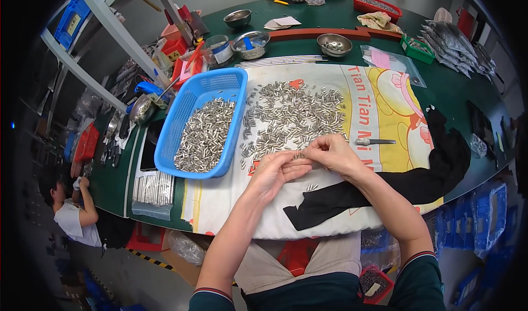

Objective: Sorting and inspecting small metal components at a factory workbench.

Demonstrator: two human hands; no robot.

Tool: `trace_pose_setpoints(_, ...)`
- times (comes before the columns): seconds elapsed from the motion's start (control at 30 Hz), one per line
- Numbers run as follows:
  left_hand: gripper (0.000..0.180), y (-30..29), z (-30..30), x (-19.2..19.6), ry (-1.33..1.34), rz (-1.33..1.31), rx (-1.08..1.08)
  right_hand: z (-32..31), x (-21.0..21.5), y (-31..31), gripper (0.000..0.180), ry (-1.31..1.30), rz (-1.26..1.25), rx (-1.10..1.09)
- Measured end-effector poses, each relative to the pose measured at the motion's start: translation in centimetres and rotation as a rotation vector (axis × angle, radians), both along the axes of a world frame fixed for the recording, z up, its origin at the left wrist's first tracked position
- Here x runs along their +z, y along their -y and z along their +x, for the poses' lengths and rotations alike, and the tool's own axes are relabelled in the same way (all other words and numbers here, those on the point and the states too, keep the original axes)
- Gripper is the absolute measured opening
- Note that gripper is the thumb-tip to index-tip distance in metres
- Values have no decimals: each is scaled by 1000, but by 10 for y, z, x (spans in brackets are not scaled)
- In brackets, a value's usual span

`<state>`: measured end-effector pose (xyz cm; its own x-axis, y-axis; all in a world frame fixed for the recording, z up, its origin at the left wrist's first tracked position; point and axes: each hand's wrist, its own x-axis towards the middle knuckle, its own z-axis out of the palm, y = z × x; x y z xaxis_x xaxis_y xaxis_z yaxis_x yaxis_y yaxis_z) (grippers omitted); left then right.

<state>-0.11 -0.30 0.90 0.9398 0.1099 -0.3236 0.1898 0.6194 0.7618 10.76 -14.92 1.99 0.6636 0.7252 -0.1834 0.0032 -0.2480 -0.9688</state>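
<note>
My left hand (276, 173) is half closed, palm turned up, with a few small silver metal pins (298, 155) at its fingers. Thumb and forefinger of my right hand (334, 156) pinch together at those same pins, touching my left fingertips. Just beyond both hands, a loose spread of metal pins (300, 116) covers part of a printed white and yellow cloth (357, 110). Left of it stands a blue plastic basket (240, 99) partly filled with similar pins. A few pins (312, 188) lie apart, close to my right wrist.
Black fabric (330, 199) lies under my right forearm. A dark-handled tool (376, 141) rests right of my right hand. Bagged metal rods (153, 193) lie left of the cloth. Metal bowls (334, 45) stand farther back; gloved co-workers sit across and at left.
</note>
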Motion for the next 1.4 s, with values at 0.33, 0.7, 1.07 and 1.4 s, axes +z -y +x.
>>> trace_pose_setpoints(0.33,19,0,0,0,-12,-1,3,-1,-1,-2,17,-24,40,2)
trace_pose_setpoints(0.7,26,0,0,1,-16,-2,-49,-1,-6,-2,14,68,85,21)
trace_pose_setpoints(1.07,28,-1,-1,-2,0,-9,-71,-3,-6,-3,16,138,63,42)
trace_pose_setpoints(1.4,25,-4,0,-10,11,-109,-71,-12,-6,-5,18,489,143,26)
